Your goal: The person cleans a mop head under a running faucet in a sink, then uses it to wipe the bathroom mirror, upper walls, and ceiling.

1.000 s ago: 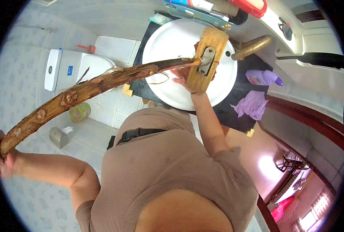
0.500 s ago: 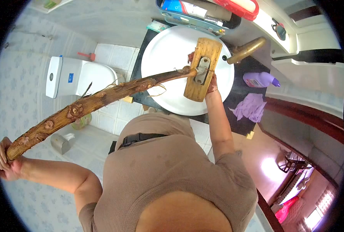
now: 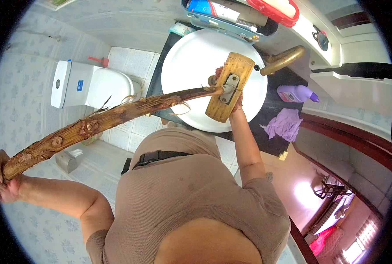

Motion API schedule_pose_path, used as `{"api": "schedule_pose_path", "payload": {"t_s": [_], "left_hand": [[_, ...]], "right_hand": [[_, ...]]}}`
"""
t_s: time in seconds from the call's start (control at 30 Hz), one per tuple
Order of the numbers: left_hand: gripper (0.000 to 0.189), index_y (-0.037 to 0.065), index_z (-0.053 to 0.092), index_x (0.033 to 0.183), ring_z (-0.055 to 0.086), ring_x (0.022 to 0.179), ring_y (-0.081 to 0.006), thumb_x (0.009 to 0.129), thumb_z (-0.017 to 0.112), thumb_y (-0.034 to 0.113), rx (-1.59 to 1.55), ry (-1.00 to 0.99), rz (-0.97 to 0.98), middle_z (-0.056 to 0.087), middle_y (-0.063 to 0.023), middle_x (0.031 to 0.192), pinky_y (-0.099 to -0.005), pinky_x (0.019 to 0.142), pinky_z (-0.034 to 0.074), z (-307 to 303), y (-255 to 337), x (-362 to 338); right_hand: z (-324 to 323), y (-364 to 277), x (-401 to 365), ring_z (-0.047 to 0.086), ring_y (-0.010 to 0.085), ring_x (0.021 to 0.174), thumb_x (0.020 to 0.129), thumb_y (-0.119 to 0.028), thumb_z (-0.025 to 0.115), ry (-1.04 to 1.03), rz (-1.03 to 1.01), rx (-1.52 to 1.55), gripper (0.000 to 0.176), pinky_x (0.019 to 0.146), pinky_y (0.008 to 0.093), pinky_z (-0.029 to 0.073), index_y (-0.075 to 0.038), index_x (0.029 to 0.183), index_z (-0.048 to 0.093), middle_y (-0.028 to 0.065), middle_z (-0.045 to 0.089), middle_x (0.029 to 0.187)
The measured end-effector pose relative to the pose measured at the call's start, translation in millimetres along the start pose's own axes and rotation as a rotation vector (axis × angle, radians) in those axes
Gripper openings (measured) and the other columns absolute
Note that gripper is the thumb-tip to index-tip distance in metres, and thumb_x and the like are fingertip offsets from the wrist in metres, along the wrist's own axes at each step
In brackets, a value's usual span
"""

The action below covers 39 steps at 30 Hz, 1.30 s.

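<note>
My left hand (image 3: pixel 7 178) is closed round the butt end of a rough wooden stick (image 3: pixel 88 125) with knots and peeling bark, at the far left. At the stick's thin end sits a yellow-brown wooden block head (image 3: pixel 230 88) with a grey metal plate (image 3: pixel 229 89). It is tilted over the white round washbasin (image 3: pixel 183 70). Behind the block's lower right edge is my right hand (image 3: pixel 238 104); its fingers are hidden. Something reddish-brown (image 3: pixel 218 71), perhaps cloth, shows past the block's left edge; I cannot make it out.
A brass tap (image 3: pixel 286 60) stands right of the basin. On the black counter (image 3: pixel 271 138) are a purple bottle (image 3: pixel 296 93) and a crumpled lilac cloth (image 3: pixel 283 123). A blue bin of tubes (image 3: pixel 227 27) stands behind; a white toilet (image 3: pixel 110 87) is at left.
The block head has shifted a little down and left over the basin, uncovering the drain. My right hand moved down with it. My left hand has risen slightly, still gripping the stick.
</note>
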<state>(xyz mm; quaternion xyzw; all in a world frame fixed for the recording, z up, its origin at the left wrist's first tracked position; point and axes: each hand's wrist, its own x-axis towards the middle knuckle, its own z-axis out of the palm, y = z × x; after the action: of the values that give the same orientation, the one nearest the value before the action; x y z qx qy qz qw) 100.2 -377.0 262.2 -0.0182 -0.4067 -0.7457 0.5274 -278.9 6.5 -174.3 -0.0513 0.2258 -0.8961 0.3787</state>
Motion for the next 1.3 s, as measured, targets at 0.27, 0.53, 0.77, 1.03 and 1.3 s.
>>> {"api": "schedule_pose_path", "payload": {"t_s": [0.27,0.53,0.77,1.03,1.3], "left_hand": [[0.029,0.019,0.029,0.046,0.026,0.028,-0.0116,0.069,0.044,0.028,-0.022,-0.265,-0.144,0.027,0.0016,0.035,-0.0253,0.051,0.035,6.3,-6.7,3.1],[0.033,0.015,0.034,0.054,0.031,0.034,-0.0063,0.072,0.060,0.007,-0.106,-0.201,-0.123,0.035,0.0037,0.043,-0.0194,0.043,0.030,41.2,-63.0,-21.6],[0.037,0.014,0.035,0.061,0.029,0.035,-0.0062,0.084,0.062,0.023,-0.112,-0.260,-0.106,0.032,0.0043,0.041,-0.0216,0.044,0.030,44.0,-66.8,-26.4],[0.037,0.013,0.035,0.063,0.027,0.035,-0.0068,0.091,0.054,0.029,-0.094,-0.306,-0.063,0.031,0.0035,0.042,-0.0235,0.042,0.026,43.0,-65.4,-37.2],[0.039,0.011,0.036,0.064,0.025,0.037,-0.0080,0.092,0.051,0.034,-0.104,-0.289,-0.018,0.032,0.0024,0.047,-0.0240,0.042,0.024,43.8,-74.1,-45.6]], "right_hand": [[12.6,-12.0,1.4,0.051,0.0276,0.109,0.076,-0.036,0.068,-0.151,0.036,0.089,0.073,0.087,0.0402,0.052,-0.007,0.134,0.035,0.0140,0.046,0.125],[31.8,-36.0,38.8,0.061,0.0313,0.090,0.085,-0.052,0.045,0.302,0.205,0.062,0.053,0.074,0.0477,0.052,-0.006,0.106,0.058,0.0145,0.059,0.104],[-21.1,-21.2,55.4,0.062,0.0246,0.069,0.087,-0.054,0.043,0.412,0.326,-0.006,0.046,0.060,0.0401,0.053,-0.011,0.095,0.061,0.0098,0.064,0.080],[-35.0,-5.5,61.4,0.061,0.0247,0.060,0.088,-0.054,0.044,0.321,0.241,0.069,0.043,0.054,0.0398,0.052,-0.015,0.093,0.061,0.0061,0.063,0.073],[-30.4,-16.2,58.2,0.061,0.0219,0.073,0.092,-0.044,0.042,0.300,0.067,-0.270,0.039,0.064,0.0323,0.052,-0.009,0.099,0.058,0.0077,0.062,0.087]]}}
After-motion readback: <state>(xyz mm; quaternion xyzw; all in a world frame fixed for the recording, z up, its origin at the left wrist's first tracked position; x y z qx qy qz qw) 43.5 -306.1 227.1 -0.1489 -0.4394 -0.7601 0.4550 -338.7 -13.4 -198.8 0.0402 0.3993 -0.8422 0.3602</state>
